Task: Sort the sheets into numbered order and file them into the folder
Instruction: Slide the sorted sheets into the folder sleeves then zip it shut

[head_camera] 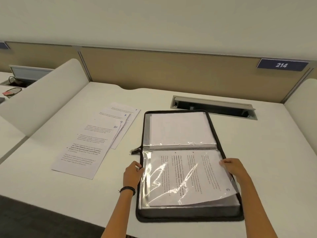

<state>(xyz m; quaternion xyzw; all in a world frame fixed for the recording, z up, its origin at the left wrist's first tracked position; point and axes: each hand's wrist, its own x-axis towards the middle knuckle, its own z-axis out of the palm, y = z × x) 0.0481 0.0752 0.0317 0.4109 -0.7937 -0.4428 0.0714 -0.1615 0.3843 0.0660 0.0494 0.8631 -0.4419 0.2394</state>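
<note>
Fingers (223, 163) of R hand (234, 169) pinch printed sheet (188, 177) edge, sheet mostly inside clear sleeve (145, 170) of open zip folder (188, 218). L hand (133, 174) fingers curl on folder's L rim. Loose sheets (85, 148) fanned on desk (51, 194), L of folder.

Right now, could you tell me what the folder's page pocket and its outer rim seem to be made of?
Page pocket: thin clear plastic, glossy; it wrinkles and throws white glare. Folder rim: probably matte black fabric, with a zip pull showing.

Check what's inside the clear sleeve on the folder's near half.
A printed sheet, its right edge pinched by the right hand and seemingly not fully in. The left hand holds the folder at its left edge. Pages beneath the sheet are covered.
</note>
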